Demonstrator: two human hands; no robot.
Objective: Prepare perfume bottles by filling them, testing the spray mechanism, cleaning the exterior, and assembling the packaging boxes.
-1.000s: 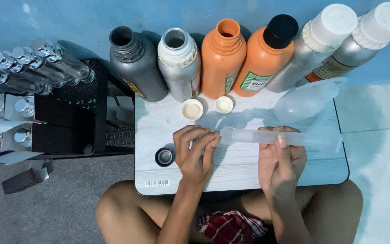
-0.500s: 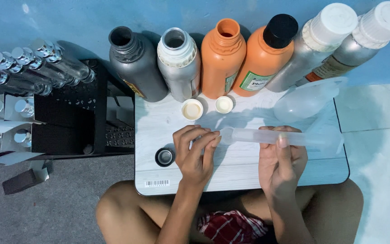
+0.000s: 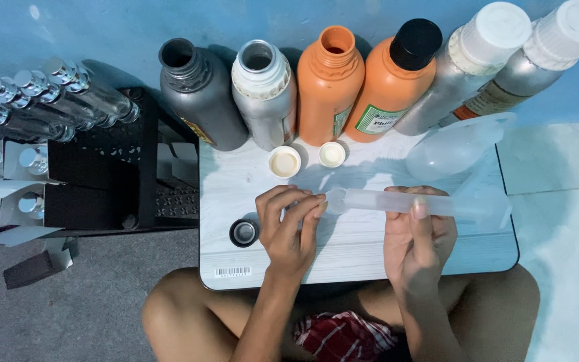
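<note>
Syringe-like clear plastic tube [image 3: 403, 201] lies roughly level just above the white table [image 3: 370, 258], its tip end pointing toward the person's left and its far end running toward a clear plastic funnel [image 3: 454, 147] that rests on the table near the bottles. The right hand [image 3: 418, 241] is wrapped around the middle of the tube, with a finger laid over the top and the rest curled under it. The left hand [image 3: 293, 224] has its fingers bunched together at the tip end, closed on something small there; what it pinches is hidden by the fingers. The tube looks light, stiff and thin-walled, and smooth enough to slip, so a hold around the barrel, as the right hand has it, seems the safest, while the narrow tip appears the part most likely to bend or crack under pressure. Behind the hands stand a dark grey bottle [image 3: 199, 94], a silver bottle [image 3: 265, 94], two orange bottles [image 3: 330, 84] and two white-capped metal bottles [image 3: 477, 64]. Two small cream caps [image 3: 285, 161] and a black cap [image 3: 244, 232] lie on the table, and a black rack [image 3: 95, 177] with small glass bottles stands beside it.
</note>
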